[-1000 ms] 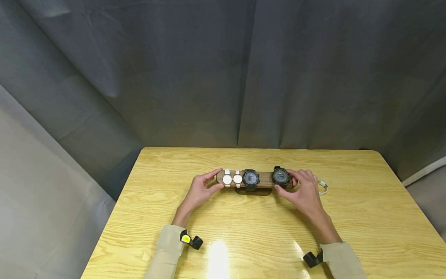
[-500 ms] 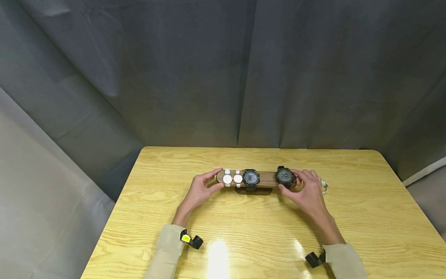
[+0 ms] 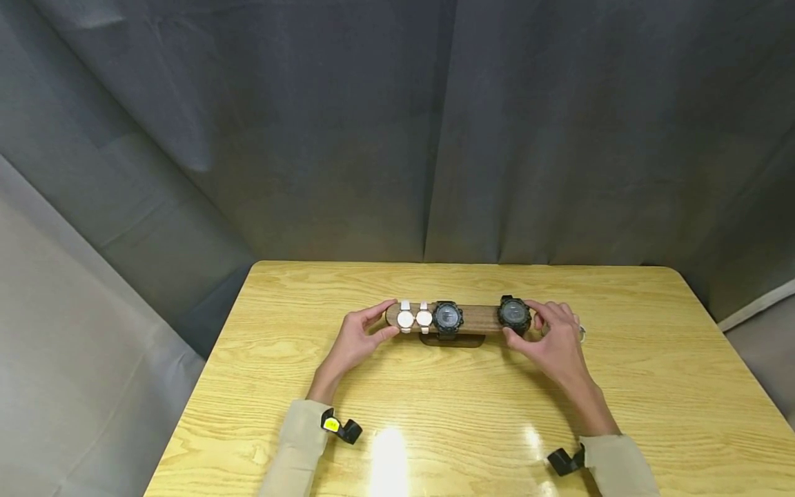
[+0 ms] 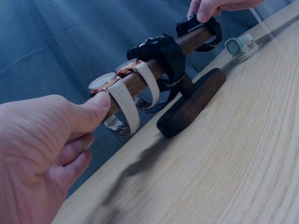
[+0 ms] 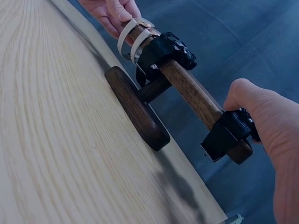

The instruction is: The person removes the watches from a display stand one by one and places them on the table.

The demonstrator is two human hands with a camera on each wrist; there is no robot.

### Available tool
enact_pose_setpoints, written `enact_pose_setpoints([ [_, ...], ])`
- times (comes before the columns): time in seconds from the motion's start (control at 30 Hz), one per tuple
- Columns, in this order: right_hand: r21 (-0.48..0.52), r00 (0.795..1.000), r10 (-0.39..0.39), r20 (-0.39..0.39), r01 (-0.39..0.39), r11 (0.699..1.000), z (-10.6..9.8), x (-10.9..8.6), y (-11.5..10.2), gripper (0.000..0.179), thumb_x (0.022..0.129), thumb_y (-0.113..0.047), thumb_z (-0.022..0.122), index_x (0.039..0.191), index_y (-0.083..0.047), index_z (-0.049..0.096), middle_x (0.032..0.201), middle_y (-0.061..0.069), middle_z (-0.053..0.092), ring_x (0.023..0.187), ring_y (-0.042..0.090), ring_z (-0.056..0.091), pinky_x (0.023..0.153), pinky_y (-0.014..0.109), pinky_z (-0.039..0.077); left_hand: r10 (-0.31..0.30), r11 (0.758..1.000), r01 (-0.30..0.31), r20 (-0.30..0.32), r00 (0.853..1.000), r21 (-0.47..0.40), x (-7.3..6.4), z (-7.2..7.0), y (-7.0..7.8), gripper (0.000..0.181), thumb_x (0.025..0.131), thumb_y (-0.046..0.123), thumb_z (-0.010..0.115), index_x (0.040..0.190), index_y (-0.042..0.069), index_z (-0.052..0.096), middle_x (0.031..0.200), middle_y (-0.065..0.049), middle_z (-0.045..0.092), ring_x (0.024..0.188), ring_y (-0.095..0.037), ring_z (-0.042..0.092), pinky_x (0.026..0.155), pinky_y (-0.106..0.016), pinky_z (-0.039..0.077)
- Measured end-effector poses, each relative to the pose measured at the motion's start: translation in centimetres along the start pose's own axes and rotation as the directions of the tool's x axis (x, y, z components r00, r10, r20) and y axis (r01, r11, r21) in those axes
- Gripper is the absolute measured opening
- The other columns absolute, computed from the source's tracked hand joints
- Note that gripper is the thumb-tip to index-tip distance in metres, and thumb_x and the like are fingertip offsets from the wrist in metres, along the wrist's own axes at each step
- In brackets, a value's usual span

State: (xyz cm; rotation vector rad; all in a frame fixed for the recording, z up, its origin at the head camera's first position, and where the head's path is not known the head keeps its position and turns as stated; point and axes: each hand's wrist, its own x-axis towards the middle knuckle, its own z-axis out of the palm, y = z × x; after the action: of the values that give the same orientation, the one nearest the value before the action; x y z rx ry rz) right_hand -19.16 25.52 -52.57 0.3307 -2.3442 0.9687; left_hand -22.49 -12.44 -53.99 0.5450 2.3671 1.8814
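A wooden watch stand (image 3: 481,318) carries two white-strapped watches (image 3: 405,319) side by side at its left end and a black digital watch (image 3: 448,317) near its middle. My left hand (image 3: 358,337) grips the bar's left end between thumb and fingers, the thumb right at the first white strap (image 4: 122,103). At the bar's right end, my right hand (image 3: 553,345) pinches a second black digital watch (image 3: 514,314) by its case. Its strap (image 5: 218,140) loops round the bar, and the bar's tip pokes out just past it.
The stand's dark base (image 4: 194,105) rests on the wood-grain table (image 3: 435,400). A pale watch with a squarish face (image 4: 233,45) lies on the table beyond the stand's right end, mostly behind my right hand in the head view. A grey curtain (image 3: 348,138) hangs behind the table.
My right hand has slid the second black watch rightward along the bar to its right end. My left hand has kept its place on the left end.
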Motion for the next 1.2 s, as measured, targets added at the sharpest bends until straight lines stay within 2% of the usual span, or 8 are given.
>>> enact_pose_setpoints([
  [0.23,0.005,1.0,0.007,0.009,-0.007,1.0,-0.2,0.0,0.5,0.054,0.07,-0.018,0.091,0.113,0.007,0.072,0.071,0.013,0.048,0.082,0.02,0.036,0.077,0.036,0.02,-0.002,1.0,0.002,0.002,1.0,0.005,0.0,0.0,0.0,0.055,0.093,0.011,0.079,0.146,0.007,0.061,0.148,-0.01,0.06,0.142,-0.029,0.052,0.119,-0.047,0.041],
  [0.47,-0.003,1.0,0.003,0.012,-0.003,1.0,-0.5,0.1,0.9,0.052,0.07,-0.017,0.09,0.112,0.007,0.071,0.071,0.009,0.046,0.082,0.021,0.037,0.077,0.036,0.021,-0.01,1.0,0.011,-0.005,1.0,0.008,0.0,0.0,0.0,0.056,0.093,0.01,0.079,0.146,0.008,0.061,0.149,-0.01,0.06,0.142,-0.031,0.051,0.119,-0.047,0.041],
  [0.73,-0.001,1.0,-0.003,0.016,0.003,1.0,-0.9,0.2,1.2,0.052,0.07,-0.016,0.091,0.112,0.007,0.071,0.071,0.013,0.048,0.082,0.025,0.038,0.076,0.037,0.022,-0.016,1.0,0.016,-0.01,1.0,0.024,0.0,0.0,0.0,0.055,0.093,0.011,0.08,0.145,0.012,0.063,0.148,-0.009,0.061,0.141,-0.031,0.052,0.118,-0.045,0.042],
  [1.03,-0.004,1.0,-0.001,0.011,0.001,1.0,-1.4,0.3,1.3,0.052,0.069,-0.014,0.09,0.113,0.007,0.07,0.073,0.001,0.045,0.082,0.023,0.036,0.075,0.037,0.02,-0.017,0.999,0.018,-0.015,1.0,0.029,-0.1,0.0,-0.1,0.054,0.093,0.014,0.08,0.144,0.018,0.065,0.148,-0.007,0.061,0.142,-0.03,0.051,0.119,-0.044,0.041],
  [1.2,-0.011,1.0,-0.003,0.002,0.004,1.0,-1.5,0.3,1.5,0.05,0.069,-0.014,0.09,0.11,0.006,0.07,0.073,0.001,0.043,0.083,0.021,0.036,0.075,0.037,0.019,-0.027,0.999,0.028,-0.013,1.0,0.031,-0.2,0.0,0.1,0.054,0.093,0.015,0.08,0.144,0.02,0.065,0.148,-0.007,0.06,0.142,-0.031,0.051,0.118,-0.043,0.041],
])
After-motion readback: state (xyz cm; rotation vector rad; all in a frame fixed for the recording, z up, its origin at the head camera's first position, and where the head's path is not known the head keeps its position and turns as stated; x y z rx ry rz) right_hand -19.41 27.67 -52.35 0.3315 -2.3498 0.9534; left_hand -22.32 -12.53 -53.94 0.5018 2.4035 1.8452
